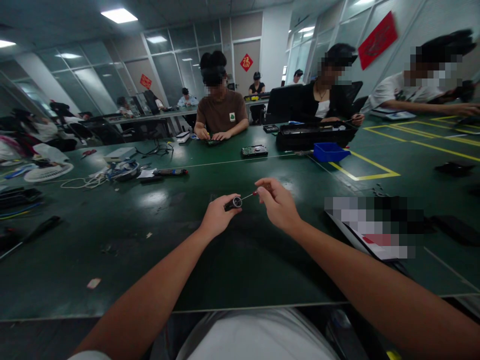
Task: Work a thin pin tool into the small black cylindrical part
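Fingers and thumb of my left hand close around a short black cylinder with a silver-rimmed round end, held above the green table. Its other end is hidden by the fingers. In my right hand a thin screwdriver with a red part near the fingertips is pinched between thumb and fingers. The shaft points left, toward the cylinder's round end. Whether the tip touches the cylinder or only sits close to it, I cannot tell.
A blue bin and a long black case stand at the back right. Pixelated papers lie right of my arm. Tangled cables, a white fan and a dark screwdriver lie left. Co-workers sit opposite.
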